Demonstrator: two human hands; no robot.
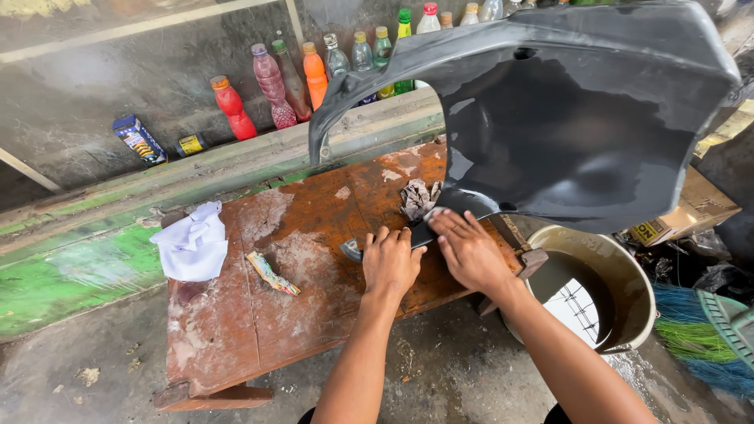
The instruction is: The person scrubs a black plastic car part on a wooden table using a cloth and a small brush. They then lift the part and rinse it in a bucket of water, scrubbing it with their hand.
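Your left hand (390, 263) and right hand (470, 250) press flat on the panel's (581, 133) lower edge, pinching nothing; it looks light, bendy, wet-slick—steady it near that edge on the table (259, 314).

On my feed a white cloth (191, 242) lies bunched at the left end of the worn wooden surface (236, 330), with a small crumpled wrapper (272, 273) near it toward the middle. Along the ledge behind I see a row of plastic bottles (314, 71), red, pink, orange, clear and green, plus a blue carton (139, 140) leaning at the left. A bucket of dark water (609, 271) stands at the right end, a cardboard box (691, 212) behind it, broom bristles (691, 341) beside it.
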